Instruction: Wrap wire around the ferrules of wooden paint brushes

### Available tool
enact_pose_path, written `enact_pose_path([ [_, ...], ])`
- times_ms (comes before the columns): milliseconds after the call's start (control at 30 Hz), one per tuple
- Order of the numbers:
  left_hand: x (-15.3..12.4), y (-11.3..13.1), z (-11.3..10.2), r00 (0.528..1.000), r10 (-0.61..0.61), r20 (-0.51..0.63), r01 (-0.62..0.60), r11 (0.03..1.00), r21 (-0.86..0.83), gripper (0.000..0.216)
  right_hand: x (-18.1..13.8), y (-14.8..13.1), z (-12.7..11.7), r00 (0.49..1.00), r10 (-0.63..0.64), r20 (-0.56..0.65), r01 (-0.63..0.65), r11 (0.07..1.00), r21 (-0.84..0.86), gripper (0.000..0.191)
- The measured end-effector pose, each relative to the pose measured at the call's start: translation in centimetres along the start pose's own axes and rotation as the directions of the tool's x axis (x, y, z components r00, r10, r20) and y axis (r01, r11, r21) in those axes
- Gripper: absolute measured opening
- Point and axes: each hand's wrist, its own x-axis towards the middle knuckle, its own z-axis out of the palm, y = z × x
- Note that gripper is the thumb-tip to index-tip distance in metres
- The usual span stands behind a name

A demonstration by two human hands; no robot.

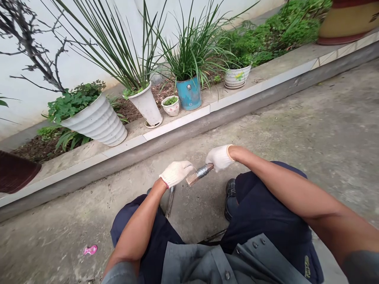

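Observation:
In front of my knees, a short piece of wood (193, 180) is held slantwise, with thin silvery wire (203, 170) wound in a tight coil round its middle. My right hand (219, 157), in a white knitted glove, is closed on the upper right end of the wood. My left hand (176, 173), gloved the same way, is at the lower left end with its fingers pinched together. A fine strand of the wire runs from those fingertips to the coil. Below my left hand, a dark stick-like piece (170, 202) is partly hidden by my leg.
A low tiled ledge (177, 123) crosses ahead, bearing a ribbed white pot (99, 120), a tall white pot (146, 105), a small pot (171, 108), a blue bucket (189, 94) and a white bowl planter (237, 77). A pink object (90, 249) lies on the concrete.

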Motion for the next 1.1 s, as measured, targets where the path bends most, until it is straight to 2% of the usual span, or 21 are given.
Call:
enact_pose_path([
  [67,-0.1,0.0,-0.2,0.999,0.042,0.024,-0.041,0.997,-0.058,0.04,-0.8,0.3,-0.3,0.997,-0.075,-0.002,0.075,0.991,0.107,0.016],
  [133,-0.2,0.0,-0.3,0.997,0.071,0.042,-0.065,0.989,-0.133,0.039,-1.6,0.5,-0.8,0.995,-0.096,-0.034,0.101,0.972,0.212,0.017],
  [267,-0.1,-0.1,-0.2,0.998,-0.047,0.04,0.057,0.952,-0.301,0.042,-2.4,0.2,-2.0,0.977,0.016,-0.213,0.064,0.929,0.364,0.022],
  [333,0.0,0.1,-0.1,0.997,-0.08,0.023,0.083,0.944,-0.32,0.045,-2.3,0.0,-2.6,0.94,0.142,-0.309,-0.002,0.911,0.414,0.025],
  [400,0.0,0.3,0.1,0.997,-0.079,0.014,0.08,0.954,-0.288,0.044,-1.8,0.0,-3.1,0.873,0.299,-0.386,-0.128,0.903,0.41,0.027],
  [467,0.1,0.6,0.3,0.995,-0.095,0.021,0.098,0.965,-0.244,0.04,-1.0,0.1,-3.1,0.799,0.418,-0.433,-0.288,0.897,0.335,0.026],
  [533,0.1,0.8,0.3,0.994,-0.101,0.032,0.105,0.976,-0.191,0.037,-0.3,0.3,-2.7,0.777,0.465,-0.424,-0.414,0.885,0.213,0.027],
  [633,0.1,0.7,0.1,0.996,-0.084,0.017,0.085,0.988,-0.127,0.037,0.4,0.0,-1.6,0.832,0.447,-0.33,-0.455,0.889,0.057,0.033],
  [800,0.0,0.1,-0.6,0.997,-0.048,-0.052,0.045,0.997,-0.054,0.04,0.8,-1.2,-0.3,0.928,0.333,-0.167,-0.348,0.934,-0.074,0.035],
  [900,-0.1,-0.1,-0.9,0.998,-0.018,-0.068,0.015,0.999,-0.039,0.039,1.0,-1.6,0.0,0.963,0.25,-0.101,-0.261,0.959,-0.109,0.034],
  [1000,-0.2,0.0,-1.2,0.996,-0.056,-0.071,0.051,0.996,-0.077,0.037,0.9,-1.2,0.1,0.99,0.132,-0.052,-0.138,0.983,-0.119,0.027],
  [1100,-0.2,0.0,-1.4,0.994,-0.104,-0.037,0.099,0.988,-0.122,0.038,0.2,-0.2,0.0,0.999,0.022,-0.036,-0.023,0.998,-0.05,0.017],
])
